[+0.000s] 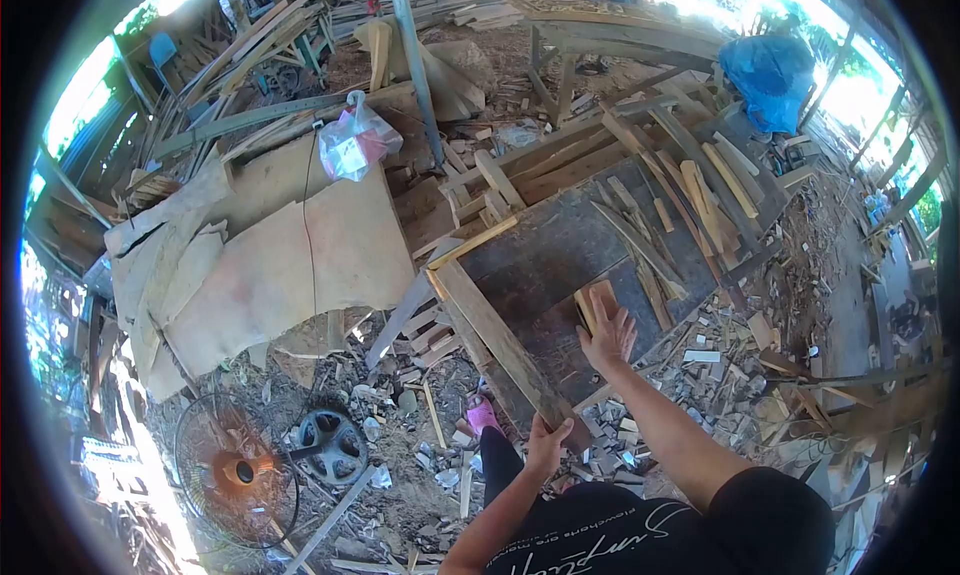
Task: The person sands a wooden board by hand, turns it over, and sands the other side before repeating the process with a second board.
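Plank (503, 335) lies along the dark tabletop (530, 260), long axis slanting away leftward. Left hand (546, 445), nearer, grasps its near end; right hand (607, 340) touches a short wood block (598, 300), grip undeterminable.

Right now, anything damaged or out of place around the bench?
Yes. The pale sheet left of the workbench looks damaged: ragged near edge, torn layers at its left end. Scraps litter the ground around the bench, untidy underfoot. The fan stands on littered ground too.
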`<state>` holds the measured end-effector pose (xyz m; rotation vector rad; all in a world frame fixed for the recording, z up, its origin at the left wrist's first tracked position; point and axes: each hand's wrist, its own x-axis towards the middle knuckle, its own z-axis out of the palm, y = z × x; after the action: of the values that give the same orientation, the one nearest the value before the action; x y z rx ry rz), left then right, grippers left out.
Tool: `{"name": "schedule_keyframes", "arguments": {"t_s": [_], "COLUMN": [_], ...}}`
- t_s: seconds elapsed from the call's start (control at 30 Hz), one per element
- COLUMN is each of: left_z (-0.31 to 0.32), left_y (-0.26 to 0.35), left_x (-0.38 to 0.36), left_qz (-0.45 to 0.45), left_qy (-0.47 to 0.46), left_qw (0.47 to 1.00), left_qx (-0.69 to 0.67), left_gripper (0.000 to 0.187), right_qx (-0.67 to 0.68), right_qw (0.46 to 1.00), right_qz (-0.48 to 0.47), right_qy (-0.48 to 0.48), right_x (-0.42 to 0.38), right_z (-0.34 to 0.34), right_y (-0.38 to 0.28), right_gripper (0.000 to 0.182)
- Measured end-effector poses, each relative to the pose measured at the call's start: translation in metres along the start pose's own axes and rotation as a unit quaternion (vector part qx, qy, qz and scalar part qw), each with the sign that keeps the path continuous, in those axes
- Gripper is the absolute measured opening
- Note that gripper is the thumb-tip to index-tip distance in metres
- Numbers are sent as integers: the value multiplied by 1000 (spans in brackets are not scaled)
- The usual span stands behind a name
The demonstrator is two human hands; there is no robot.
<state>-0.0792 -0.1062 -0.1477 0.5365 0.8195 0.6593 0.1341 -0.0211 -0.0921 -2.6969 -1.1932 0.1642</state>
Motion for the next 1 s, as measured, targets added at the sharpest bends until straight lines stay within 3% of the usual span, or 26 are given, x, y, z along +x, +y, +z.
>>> {"name": "schedule_keyframes", "arguments": {"t_s": [0.27,0.33,0.5,0.7,0.77,0.87,1.0], "left_z": [9,12,5,14,3,7,14], "left_y": [-19,-7,18,44,31,28,0], "left_x": [-16,-10,7,-4,6,5,8], "left_qz": [-59,-8,7,-57,68,147,172], "left_qy": [0,44,74,89,91,140,232], "left_qw": [998,997,992,978,993,977,953], "left_qx": [-5,-63,-101,-181,7,62,90], "left_gripper": [43,41,34,30,26,32,44], "right_qx": [-23,-26,-9,-12,-17,-20,-21], "right_qw": [1000,1000,1000,1000,1000,999,999], "right_qz": [10,1,3,-3,-3,-6,-7], "right_qy": [-14,9,11,18,24,27,25], "right_x": [1,-1,-1,-3,-2,-2,-3], "right_z": [-5,-2,0,-4,-2,-1,-3], "right_y": [-4,-2,-2,-3,-2,-1,-1], "right_gripper": [91,92,93,92,93,93,93]}}
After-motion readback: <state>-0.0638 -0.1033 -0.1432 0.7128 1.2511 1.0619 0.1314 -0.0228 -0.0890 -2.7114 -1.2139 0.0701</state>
